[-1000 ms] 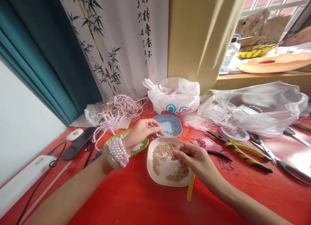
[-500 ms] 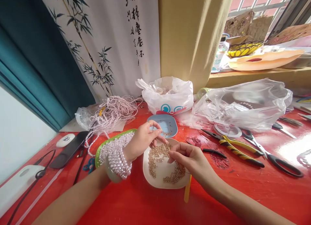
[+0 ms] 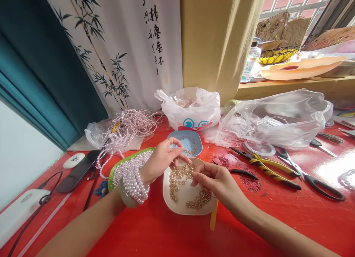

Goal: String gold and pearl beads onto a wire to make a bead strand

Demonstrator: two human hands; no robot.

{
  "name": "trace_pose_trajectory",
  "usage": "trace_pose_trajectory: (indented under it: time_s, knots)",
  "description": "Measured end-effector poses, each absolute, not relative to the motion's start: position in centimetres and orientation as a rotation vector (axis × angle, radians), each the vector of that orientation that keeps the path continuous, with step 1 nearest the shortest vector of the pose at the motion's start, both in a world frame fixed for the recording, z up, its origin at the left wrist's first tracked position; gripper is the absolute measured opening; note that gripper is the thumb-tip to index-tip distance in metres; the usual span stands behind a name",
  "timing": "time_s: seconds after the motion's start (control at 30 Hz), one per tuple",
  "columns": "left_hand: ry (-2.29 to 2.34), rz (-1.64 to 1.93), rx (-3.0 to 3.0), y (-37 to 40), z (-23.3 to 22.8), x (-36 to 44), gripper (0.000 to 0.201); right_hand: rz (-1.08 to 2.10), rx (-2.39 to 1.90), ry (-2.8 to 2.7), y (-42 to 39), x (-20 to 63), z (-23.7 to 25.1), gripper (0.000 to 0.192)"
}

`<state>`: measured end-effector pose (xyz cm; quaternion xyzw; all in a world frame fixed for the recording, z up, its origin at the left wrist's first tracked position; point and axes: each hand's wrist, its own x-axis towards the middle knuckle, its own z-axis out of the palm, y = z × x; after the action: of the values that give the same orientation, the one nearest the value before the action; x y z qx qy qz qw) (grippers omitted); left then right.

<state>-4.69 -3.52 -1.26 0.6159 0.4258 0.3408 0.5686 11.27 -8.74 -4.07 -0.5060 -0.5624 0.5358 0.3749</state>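
Pinching over gold beads (image 3: 180,172), both hands (image 3: 162,159) inside white dish (image 3: 177,207) rim

Single head-worn view, looking forward and down across red table (image 3: 166,231) toward curtained wall; both hands close below, window ledge at upper right.

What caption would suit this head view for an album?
Two hands, left and right, pinch over a white dish of gold beads on a red table.
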Motion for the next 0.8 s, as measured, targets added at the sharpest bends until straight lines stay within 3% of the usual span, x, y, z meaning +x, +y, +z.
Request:
trace_pose_trajectory:
  time_s: [0.67,0.8]
  knots:
    - [0.982,0.729,1.47,-3.7,-1.7,-4.7,0.018,1.228,-1.228,-1.316,-8.6,11.4,-4.7,0.02]
    - [1.17,0.753,1.485,-4.1,-2.0,-4.5,0.029,1.128,-1.23,-1.322,-8.5,11.5,-4.4,0.02]
